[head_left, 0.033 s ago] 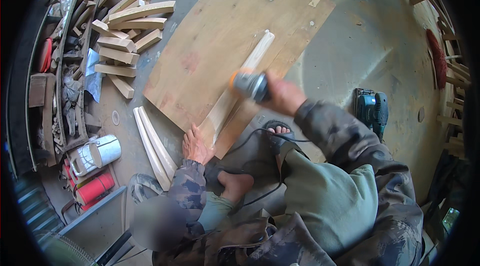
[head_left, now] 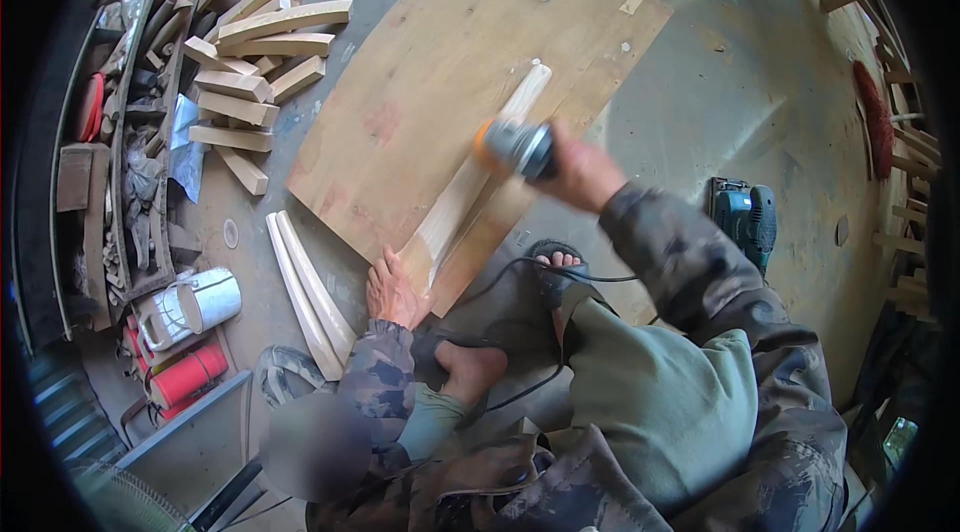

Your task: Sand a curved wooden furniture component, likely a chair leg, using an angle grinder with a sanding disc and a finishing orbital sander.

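Note:
A long, pale, slightly curved wooden leg [head_left: 447, 217] lies slantwise on a sheet of plywood [head_left: 400, 102]. My left hand [head_left: 397, 292] grips its near end and holds it against the board. In my right hand [head_left: 588, 172] is an angle grinder [head_left: 522, 149] with a grey body and an orange rim at its head. The grinder's head is over the middle of the leg and hides part of it. Motion blurs the tool and the hand, so I cannot tell whether the disc touches the wood.
Two curved wooden pieces [head_left: 305, 297] lie left of the board. Beyond them is a pile of cut wood [head_left: 235, 112] beside a shelf of scraps [head_left: 140, 152]. A teal power sander [head_left: 745, 222] stands at right. A black cord [head_left: 525, 390] runs by my feet.
My right hand and the grinder have shifted slightly to the right and away from me along the leg. The left hand stays in place.

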A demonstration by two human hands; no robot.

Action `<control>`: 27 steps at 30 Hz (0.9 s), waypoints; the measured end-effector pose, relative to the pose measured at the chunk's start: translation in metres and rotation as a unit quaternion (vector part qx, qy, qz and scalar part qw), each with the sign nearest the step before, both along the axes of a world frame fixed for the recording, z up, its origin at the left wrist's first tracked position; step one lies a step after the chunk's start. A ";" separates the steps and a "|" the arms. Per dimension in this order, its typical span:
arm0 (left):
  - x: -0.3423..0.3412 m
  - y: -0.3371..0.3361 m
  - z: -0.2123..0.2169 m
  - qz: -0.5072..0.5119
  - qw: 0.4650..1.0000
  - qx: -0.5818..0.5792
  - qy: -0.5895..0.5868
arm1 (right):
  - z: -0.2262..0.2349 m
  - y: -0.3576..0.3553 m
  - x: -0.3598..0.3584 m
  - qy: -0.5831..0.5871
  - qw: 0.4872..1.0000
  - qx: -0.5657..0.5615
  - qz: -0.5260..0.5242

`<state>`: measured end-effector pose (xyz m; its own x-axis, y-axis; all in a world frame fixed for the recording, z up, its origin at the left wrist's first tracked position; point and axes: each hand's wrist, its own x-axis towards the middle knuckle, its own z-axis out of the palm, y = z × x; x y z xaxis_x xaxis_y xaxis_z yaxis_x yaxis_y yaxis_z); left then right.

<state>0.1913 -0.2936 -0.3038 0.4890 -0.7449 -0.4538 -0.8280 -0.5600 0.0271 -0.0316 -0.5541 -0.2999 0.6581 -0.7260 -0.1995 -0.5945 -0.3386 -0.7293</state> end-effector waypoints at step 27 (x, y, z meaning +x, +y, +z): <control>0.000 0.011 -0.007 0.113 0.963 -0.081 0.230 | 0.041 0.097 -0.002 -0.019 0.988 0.064 0.141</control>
